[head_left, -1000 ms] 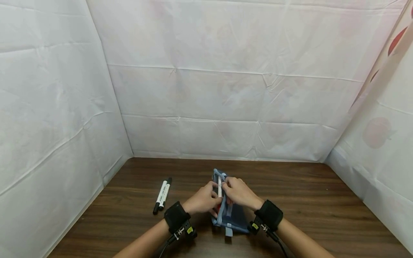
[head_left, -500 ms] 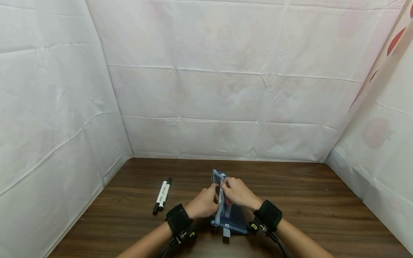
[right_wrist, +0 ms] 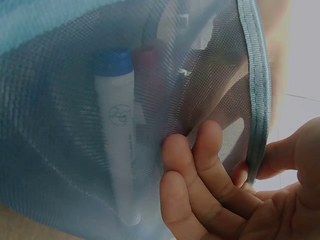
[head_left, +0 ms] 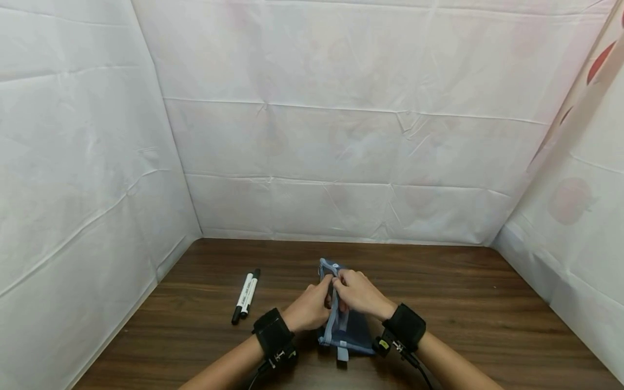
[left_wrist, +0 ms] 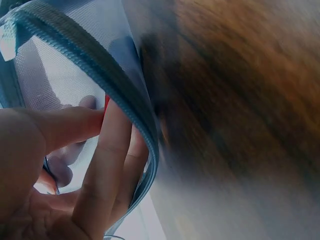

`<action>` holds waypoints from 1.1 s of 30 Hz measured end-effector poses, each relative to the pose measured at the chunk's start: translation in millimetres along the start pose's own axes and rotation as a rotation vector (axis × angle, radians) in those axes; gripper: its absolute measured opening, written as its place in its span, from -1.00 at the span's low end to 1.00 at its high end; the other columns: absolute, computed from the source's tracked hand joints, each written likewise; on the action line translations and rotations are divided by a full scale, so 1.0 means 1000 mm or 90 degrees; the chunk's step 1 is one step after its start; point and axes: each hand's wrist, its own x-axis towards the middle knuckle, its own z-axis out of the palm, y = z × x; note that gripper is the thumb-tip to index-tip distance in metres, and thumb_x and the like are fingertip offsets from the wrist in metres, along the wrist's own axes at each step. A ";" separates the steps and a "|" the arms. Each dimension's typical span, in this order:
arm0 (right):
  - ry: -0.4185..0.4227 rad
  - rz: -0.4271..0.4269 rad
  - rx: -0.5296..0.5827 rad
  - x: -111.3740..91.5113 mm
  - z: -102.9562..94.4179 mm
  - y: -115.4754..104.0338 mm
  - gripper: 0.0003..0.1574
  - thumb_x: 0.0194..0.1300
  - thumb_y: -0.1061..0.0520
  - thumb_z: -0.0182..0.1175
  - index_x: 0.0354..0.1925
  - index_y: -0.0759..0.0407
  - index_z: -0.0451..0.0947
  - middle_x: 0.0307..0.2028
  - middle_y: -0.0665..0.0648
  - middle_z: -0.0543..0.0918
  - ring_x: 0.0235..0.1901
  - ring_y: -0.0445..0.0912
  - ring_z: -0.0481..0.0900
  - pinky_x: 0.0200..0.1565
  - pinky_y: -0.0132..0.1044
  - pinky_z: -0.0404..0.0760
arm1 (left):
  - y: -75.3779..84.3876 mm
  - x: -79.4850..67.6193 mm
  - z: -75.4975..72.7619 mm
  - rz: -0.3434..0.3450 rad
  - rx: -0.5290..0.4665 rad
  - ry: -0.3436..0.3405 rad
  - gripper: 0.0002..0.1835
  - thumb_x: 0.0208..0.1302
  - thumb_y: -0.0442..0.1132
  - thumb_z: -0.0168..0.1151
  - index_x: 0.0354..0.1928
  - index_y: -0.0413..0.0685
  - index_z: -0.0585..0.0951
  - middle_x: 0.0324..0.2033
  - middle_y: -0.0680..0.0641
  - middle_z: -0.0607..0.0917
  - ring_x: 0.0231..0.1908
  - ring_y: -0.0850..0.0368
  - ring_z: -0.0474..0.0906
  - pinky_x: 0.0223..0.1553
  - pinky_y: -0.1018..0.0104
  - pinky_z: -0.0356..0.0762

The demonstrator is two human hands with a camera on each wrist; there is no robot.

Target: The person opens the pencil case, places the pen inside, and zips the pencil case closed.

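Note:
A blue mesh zip pouch [head_left: 358,331] lies unzipped on the table between the hands. My left hand [head_left: 308,309] reaches into its mouth. In the left wrist view its thumb and finger pinch something red [left_wrist: 106,101], mostly hidden behind the fingers, seemingly the end of the white marker seen earlier. My right hand [head_left: 362,294] pinches the zipper edge [right_wrist: 258,85], its other fingers against the outer mesh. Through the mesh show a blue-capped white marker [right_wrist: 117,110] and a reddish shape [right_wrist: 146,70] beside it.
Two white markers with black caps, one [head_left: 241,298] beside the other [head_left: 250,295], lie on the wooden table [head_left: 453,303] left of the hands. White cloth walls [head_left: 312,206] stand at the back and sides.
My left hand has gone deeper into the pouch, and the white marker seen at its mouth has sunk inside. My right hand keeps its grip on the edge.

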 end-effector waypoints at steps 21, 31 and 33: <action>-0.001 -0.001 -0.001 0.000 0.002 -0.001 -0.58 0.59 0.05 -0.18 -0.27 0.26 0.48 -0.60 0.15 0.59 -0.57 0.10 0.60 -0.56 -0.27 0.50 | -0.008 0.001 0.002 0.010 -0.056 -0.034 -0.63 0.28 -0.41 0.17 0.08 0.05 0.46 -0.44 0.10 0.62 -0.67 0.28 0.42 -0.62 0.45 0.40; 0.001 0.000 0.000 0.002 0.001 -0.001 -0.60 0.59 0.07 -0.18 -0.28 0.26 0.47 -0.63 0.13 0.58 -0.61 0.08 0.59 -0.58 -0.25 0.52 | -0.003 0.002 -0.002 -0.007 -0.055 -0.092 -0.76 0.30 -0.18 0.26 -0.03 0.04 0.50 -0.30 0.09 0.65 -0.46 0.28 0.53 -0.41 0.42 0.52; 0.001 0.000 0.000 0.002 0.002 -0.001 -0.60 0.59 0.07 -0.18 -0.29 0.26 0.47 -0.64 0.12 0.58 -0.61 0.09 0.59 -0.59 -0.25 0.51 | -0.003 0.002 -0.002 -0.016 -0.049 -0.095 -0.76 0.29 -0.19 0.26 -0.04 0.05 0.50 -0.31 0.10 0.64 -0.48 0.27 0.52 -0.42 0.41 0.50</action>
